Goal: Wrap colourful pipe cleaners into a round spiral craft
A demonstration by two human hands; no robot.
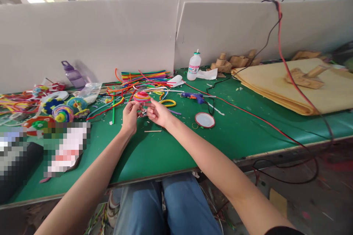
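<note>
Far from the counter, I watch the left hand (130, 116) and the right hand (157, 113) share a narrow grip on a round, striped disc of pink, orange and yellow fuzzy coils (142, 96), held above the smooth green counter (156, 156). Some small part below it I cannot identify. In my judgement, uneven pressing could loosen or bend the coils. Behind the disc, loose multicoloured fuzzy stems (146, 76) could tangle with it. A blue glue gun (193, 97) lies near the right hand; if its tip is hot, a careless sideways movement might burn the skin.
</note>
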